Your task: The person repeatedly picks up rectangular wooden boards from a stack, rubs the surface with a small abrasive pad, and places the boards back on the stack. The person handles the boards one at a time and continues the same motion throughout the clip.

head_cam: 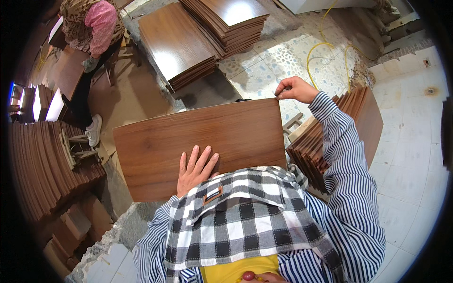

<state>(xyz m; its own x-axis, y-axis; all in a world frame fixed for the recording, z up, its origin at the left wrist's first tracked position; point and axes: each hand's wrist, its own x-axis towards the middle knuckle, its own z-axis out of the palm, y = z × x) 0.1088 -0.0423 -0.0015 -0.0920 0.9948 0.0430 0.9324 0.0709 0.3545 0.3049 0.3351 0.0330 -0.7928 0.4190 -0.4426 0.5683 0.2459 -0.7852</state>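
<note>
A brown wood-grain panel (233, 136) lies across in front of me, its near edge partly covered by my black-and-white checked apron (244, 208). My left hand (196, 169) rests palm down on its face, fingers spread. At the panel's far right corner, my right hand (295, 90) pinches with thumb and forefinger. Whether a small thing is also between those fingertips is too small to tell.
Stacked panels (177, 42) stand ahead, beside a taller stack (233, 21). More panels stand on edge at right (339, 131) and left (46, 162). A yellow cable (308, 65) crosses the tiled floor. Another person (92, 28) works at upper left. Broken concrete (134, 219) edges the floor nearby.
</note>
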